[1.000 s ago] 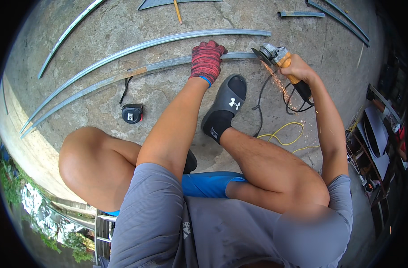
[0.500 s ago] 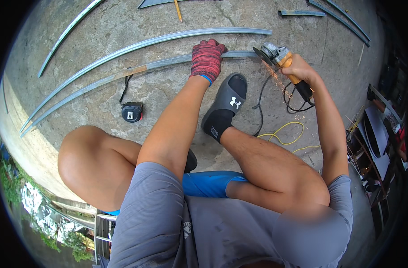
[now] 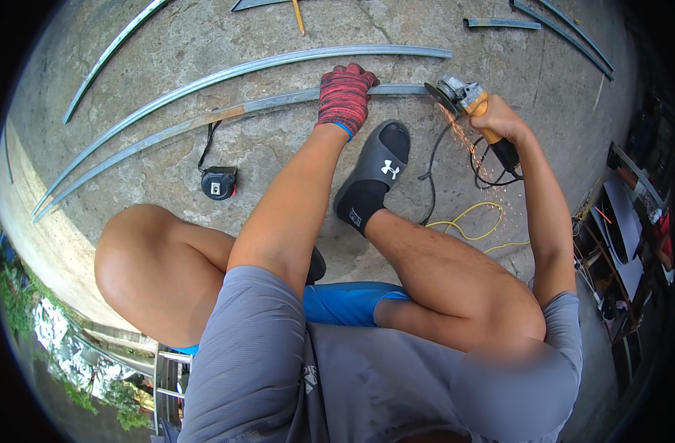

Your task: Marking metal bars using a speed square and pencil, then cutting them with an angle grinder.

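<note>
Head view: the strip [image 3: 282, 99] is grasped near its right end by the gloved left hand [image 3: 346, 96], fingers curled over it, its long axis run left to right across the floor [image 3: 278, 162]. The grinder [image 3: 476, 105] is gripped tight by the bare right hand [image 3: 501, 121], and there, between the hands, the strip's end is met by the disc [image 3: 442, 97]! Sparks [image 3: 466, 136] are sprayed down and rightward. By the left hand, the strip is touched directly; from the right, it lies leftward.
</note>
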`<state>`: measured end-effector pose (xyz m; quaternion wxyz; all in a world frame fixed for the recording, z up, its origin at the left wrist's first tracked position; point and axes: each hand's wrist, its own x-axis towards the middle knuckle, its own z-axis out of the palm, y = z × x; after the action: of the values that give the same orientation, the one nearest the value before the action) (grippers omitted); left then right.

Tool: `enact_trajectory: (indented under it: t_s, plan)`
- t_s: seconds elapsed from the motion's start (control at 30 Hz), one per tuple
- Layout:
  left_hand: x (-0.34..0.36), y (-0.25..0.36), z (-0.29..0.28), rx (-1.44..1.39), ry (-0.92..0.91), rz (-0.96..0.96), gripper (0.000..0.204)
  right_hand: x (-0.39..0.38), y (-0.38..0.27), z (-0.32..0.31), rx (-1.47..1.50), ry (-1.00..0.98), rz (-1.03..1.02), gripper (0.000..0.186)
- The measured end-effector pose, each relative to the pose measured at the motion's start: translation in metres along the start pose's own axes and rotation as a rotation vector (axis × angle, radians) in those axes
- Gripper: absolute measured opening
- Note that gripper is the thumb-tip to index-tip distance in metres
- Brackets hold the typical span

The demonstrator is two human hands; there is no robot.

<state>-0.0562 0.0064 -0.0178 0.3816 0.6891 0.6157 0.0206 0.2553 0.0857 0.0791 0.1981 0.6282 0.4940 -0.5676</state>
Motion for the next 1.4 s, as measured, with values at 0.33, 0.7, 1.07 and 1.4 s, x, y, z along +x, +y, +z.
enact_trajectory:
  t_s: [0.33,0.7,1.07,1.4]
  plan:
    - [0.0,0.0,0.0,-0.008,0.005,0.007,0.034,0.0,0.014,0.002,0.016,0.032,0.012,0.025]
    - [-0.001,0.002,-0.001,-0.001,0.01,0.004,0.033,0.001,0.014,0.002,0.03,0.03,0.003,0.023]
    - [0.0,0.002,0.0,0.009,-0.001,-0.002,0.033,0.002,0.013,0.001,-0.052,0.036,0.026,0.026]
    - [-0.001,0.001,0.0,0.008,0.007,-0.001,0.033,0.004,0.014,0.001,-0.04,0.03,-0.019,0.023]
